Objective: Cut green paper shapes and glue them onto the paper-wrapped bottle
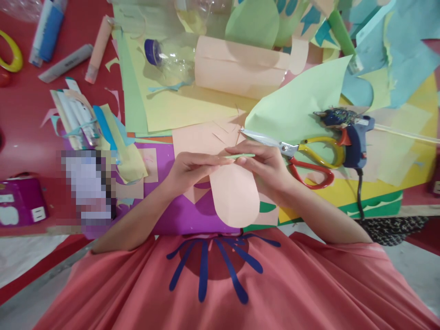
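Scissors (289, 148) lay at the middle right of the frame, beside a blue glue gun (354, 140). Just left of them, the right hand (270, 167) and the left hand (190, 170) met in the middle. Both were closed in a tight pinch on a thin green strip (242, 156), held flat between them. A peach paper (235, 195) with a round end sat just under the hands, over purple paper (172, 220). A bottle (172, 57) lay near the top, well apart.

scissors (292, 149) beside glue gun (354, 137) | plastic bottle (172, 55) | grey marker (65, 63) on red table (20, 105)
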